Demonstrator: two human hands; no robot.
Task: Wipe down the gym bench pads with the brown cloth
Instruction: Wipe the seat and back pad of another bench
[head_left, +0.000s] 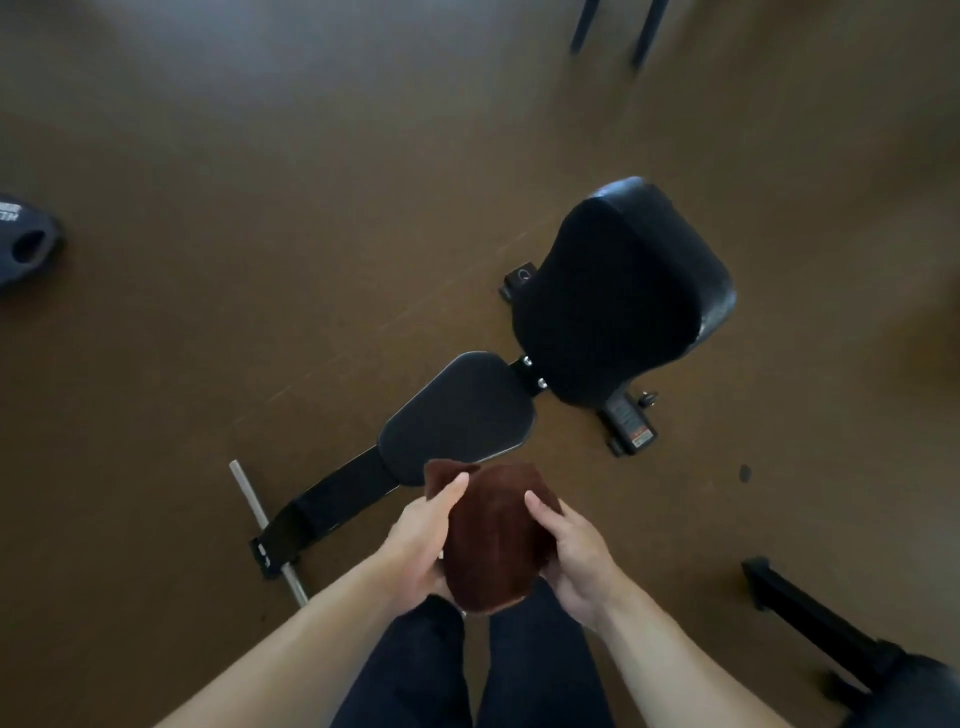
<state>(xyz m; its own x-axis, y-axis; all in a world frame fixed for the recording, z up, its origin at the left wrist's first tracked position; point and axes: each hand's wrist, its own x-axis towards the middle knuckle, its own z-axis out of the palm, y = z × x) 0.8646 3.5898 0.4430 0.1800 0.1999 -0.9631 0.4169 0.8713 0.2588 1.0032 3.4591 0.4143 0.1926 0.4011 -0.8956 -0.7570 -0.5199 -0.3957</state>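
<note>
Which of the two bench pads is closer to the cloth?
The seat pad, the smaller, flatter one. Its near edge sits just beyond the cloth in this view, while the big back pad lies farther off, past the hinge.

Brown cloth (493, 535), held between the left hand (421, 540) and right hand (571, 556): soft pile fabric, matt, terry-like nap, no sheen. Seat pad (457, 415), just beyond the hands: black upholstery, smooth, low sheen with a paler edge trim. Back pad (618, 296), further out and to the right of the hands: black upholstery, matt on its face, glossy highlights along its rounded far edge. Bench frame (337, 493), left of the hands: black painted metal, satin. Cross bar (265, 525) at its foot: bare metal, silvery, smooth. Floor (260, 208): brown, matt, faintly scuffed. Weight plate (26, 244), far left: dark, dull coating.
</note>
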